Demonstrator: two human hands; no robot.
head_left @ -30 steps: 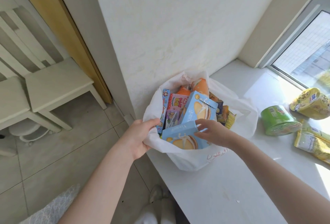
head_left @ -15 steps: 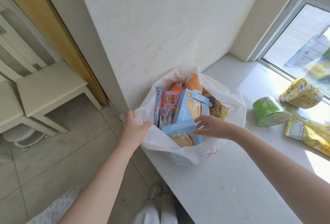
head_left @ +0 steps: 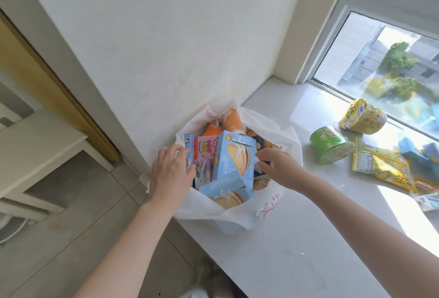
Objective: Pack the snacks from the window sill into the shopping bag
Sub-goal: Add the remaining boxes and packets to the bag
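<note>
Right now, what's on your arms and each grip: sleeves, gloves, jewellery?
Nothing worn that shows. The left arm and right arm are bare to the frame's edge, no sleeves. The left grip and right grip are bare hands: no gloves, rings, watch or wristband.

The window sill (head_left: 297,255) bears a white bag (head_left: 237,220) under the fingers (head_left: 264,155); right of them lie a green cup (head_left: 330,147), yellow cup (head_left: 362,117), yellow packets (head_left: 380,167).

Bare forearms enter from 7 and 4 o'clock. The left hand (head_left: 172,173) lies palm-down, fingers spread and relaxed; the right hand (head_left: 279,167) points loosely bent fingers toward 9 o'clock. They are near, not touching.
</note>
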